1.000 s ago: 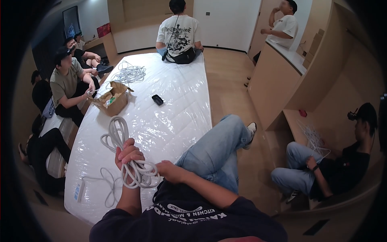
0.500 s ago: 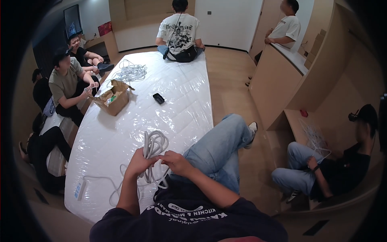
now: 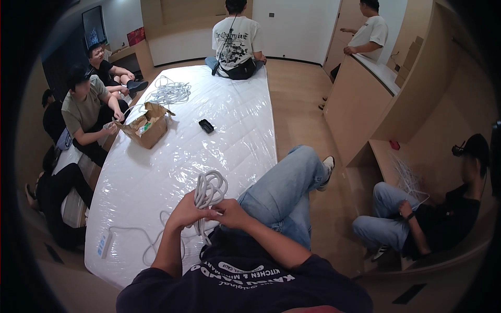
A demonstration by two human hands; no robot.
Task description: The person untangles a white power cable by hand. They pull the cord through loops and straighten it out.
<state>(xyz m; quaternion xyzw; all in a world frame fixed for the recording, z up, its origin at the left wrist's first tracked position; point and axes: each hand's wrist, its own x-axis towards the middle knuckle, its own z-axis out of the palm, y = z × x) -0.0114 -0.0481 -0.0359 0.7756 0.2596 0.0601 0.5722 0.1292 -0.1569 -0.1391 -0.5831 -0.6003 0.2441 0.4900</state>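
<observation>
A plastic-wrapped mattress (image 3: 245,148) fills the middle of the room, and the person I am watching sits at its near edge, denim knees turned to the right. The left hand (image 3: 187,211) is curled round the waist of a coil of grey cable (image 3: 211,188), thumb laid across the front; I take it that this grip keeps the loops from springing apart. The loops fan out above the fist, and a shorter tail of strands hangs beneath it, close against the dark shirt. The right hand (image 3: 231,213) meets the left thumb tip with its fingers drawn nearly together; whether they pinch a strand I cannot tell, as the gap between the hands is too small to read. Both hands sit low in front of the belly, probably because that steadies them.

Just beyond the left forearm, a thin lead (image 3: 143,242) wanders over the plastic to a white power strip (image 3: 104,245); its other end disappears behind the arm. Farther up the mattress stand an open cardboard box (image 3: 151,136), its torn flaps leaving the contents within reach, and a small black object (image 3: 206,125). Past them lies a loose heap of pale cable (image 3: 169,93), near a co-worker in a white shirt (image 3: 237,47) seated with back to us.
</observation>
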